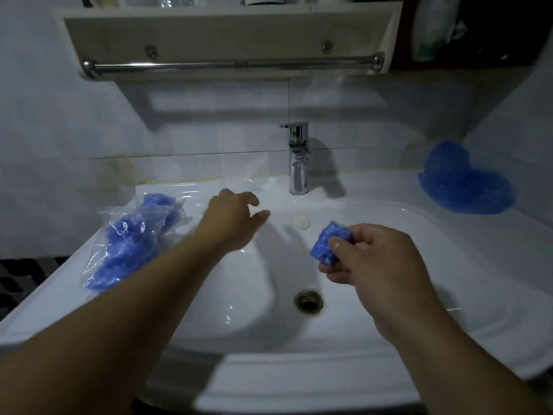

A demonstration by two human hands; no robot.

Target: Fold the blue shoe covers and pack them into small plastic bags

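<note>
My right hand [374,265] grips a folded blue shoe cover [329,241] above the basin, left of the palm. My left hand [233,217] reaches out over the back rim of the sink, fingers relaxed, holding nothing, near some clear empty plastic bags [209,193] lying flat there. On the left rim lie small plastic bags filled with blue shoe covers [128,247]. A loose pile of unfolded blue shoe covers [466,181] sits on the right rear corner of the counter.
The white sink [389,354] fills the view, with a drain [308,301] at its bottom and a chrome faucet [297,157] at the back. A shelf with a metal towel bar [233,65] hangs on the tiled wall above.
</note>
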